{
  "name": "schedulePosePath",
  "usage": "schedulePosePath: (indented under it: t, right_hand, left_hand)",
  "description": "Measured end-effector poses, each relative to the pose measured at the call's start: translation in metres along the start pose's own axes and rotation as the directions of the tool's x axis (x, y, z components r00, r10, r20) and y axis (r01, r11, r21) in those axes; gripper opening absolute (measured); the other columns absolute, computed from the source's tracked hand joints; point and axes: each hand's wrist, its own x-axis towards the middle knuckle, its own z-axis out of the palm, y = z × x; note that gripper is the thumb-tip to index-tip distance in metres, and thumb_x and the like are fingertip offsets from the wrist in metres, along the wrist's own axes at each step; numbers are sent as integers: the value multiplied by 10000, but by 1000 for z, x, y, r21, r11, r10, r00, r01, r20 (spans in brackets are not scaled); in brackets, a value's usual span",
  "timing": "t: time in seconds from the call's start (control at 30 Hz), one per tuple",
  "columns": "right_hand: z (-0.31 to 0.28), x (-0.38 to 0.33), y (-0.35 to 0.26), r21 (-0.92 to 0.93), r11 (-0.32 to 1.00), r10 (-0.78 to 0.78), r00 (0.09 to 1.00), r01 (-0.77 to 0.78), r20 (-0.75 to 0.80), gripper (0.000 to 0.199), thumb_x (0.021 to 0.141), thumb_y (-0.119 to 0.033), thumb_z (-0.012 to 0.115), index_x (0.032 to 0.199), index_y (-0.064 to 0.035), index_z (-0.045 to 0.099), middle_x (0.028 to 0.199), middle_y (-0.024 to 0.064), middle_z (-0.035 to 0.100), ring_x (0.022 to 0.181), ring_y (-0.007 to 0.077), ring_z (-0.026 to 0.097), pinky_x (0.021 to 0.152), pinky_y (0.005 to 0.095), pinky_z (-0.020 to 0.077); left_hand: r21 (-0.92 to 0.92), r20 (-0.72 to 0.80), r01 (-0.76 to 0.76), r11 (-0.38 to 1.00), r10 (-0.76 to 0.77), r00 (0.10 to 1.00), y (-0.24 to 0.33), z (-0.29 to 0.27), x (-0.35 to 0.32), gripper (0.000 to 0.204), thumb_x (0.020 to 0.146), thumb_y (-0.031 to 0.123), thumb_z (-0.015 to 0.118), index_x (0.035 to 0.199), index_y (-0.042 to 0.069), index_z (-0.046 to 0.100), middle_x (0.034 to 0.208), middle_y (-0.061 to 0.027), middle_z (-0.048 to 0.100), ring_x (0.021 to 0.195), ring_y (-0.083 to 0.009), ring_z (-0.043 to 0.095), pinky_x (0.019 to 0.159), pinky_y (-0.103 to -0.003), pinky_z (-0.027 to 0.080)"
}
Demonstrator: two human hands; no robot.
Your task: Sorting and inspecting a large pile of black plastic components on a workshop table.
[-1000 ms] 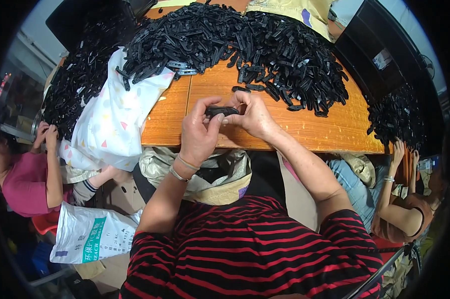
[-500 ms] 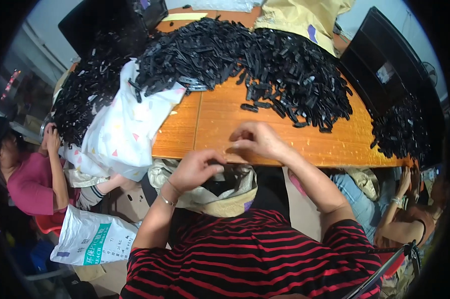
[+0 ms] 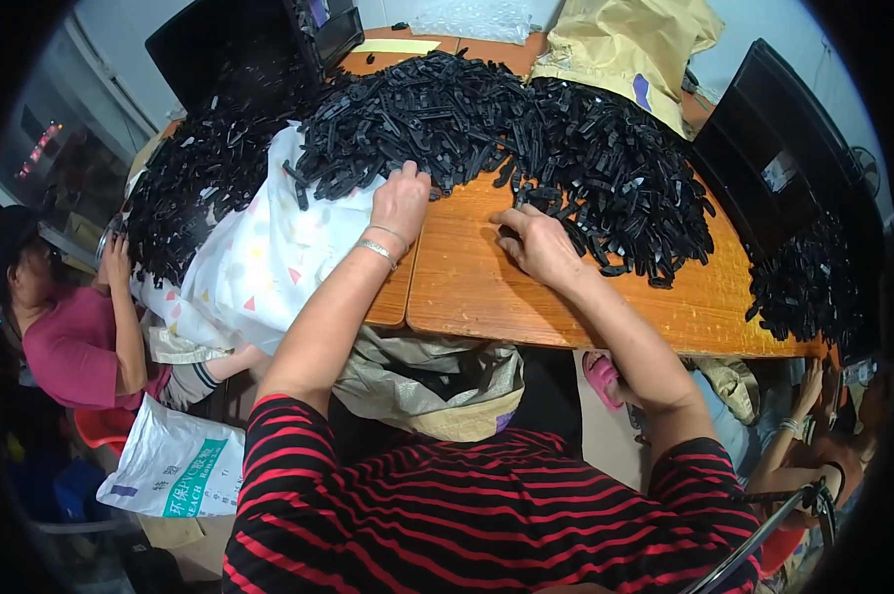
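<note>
A large heap of small black plastic strips (image 3: pixel 526 129) covers the far half of a wooden table (image 3: pixel 486 297). My left hand (image 3: pixel 401 202) reaches into the near edge of the heap, fingers curled among the pieces. My right hand (image 3: pixel 534 241) rests flat on the table at the heap's edge, fingertips touching black pieces. A silver bracelet sits on my left wrist. Whether either hand grips a piece is hidden by the fingers.
A white patterned cloth (image 3: pixel 259 267) drapes the table's left side. A person in pink (image 3: pixel 66 337) sits at left, another person's arm (image 3: pixel 803 426) at lower right. A beige open bag (image 3: pixel 437 386) hangs below the table edge. Black trays (image 3: pixel 773 148) and a tan bag (image 3: pixel 625 45) stand behind.
Both hands had been held together over the near table with a black piece, then dropped toward the bag; now they have spread apart and reached forward into the heap.
</note>
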Motion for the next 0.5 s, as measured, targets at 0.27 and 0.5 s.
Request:
schedulePosePath:
  t: [0.27,0.5]
  right_hand:
    - [-15,-40,-8,196,962,200,980,-191,-26,224,750,-44,738,937,17,632,741,146,626,624,260,635,584,324,496]
    - [-25,-42,-16,-116,977,179,984,-179,-7,184,762,-100,733,857,6,616,826,178,617,741,346,616,659,406,487]
  left_hand:
    - [-160,-94,-118,980,104,990,3,-7,-16,164,742,14,650,886,22,572,921,-147,572,830,-306,608,694,-383,523]
    - [-909,413,385,-159,-231,881,45,-27,-69,160,896,86,627,1027,18,564,908,-58,657,725,-101,645,617,-196,520]
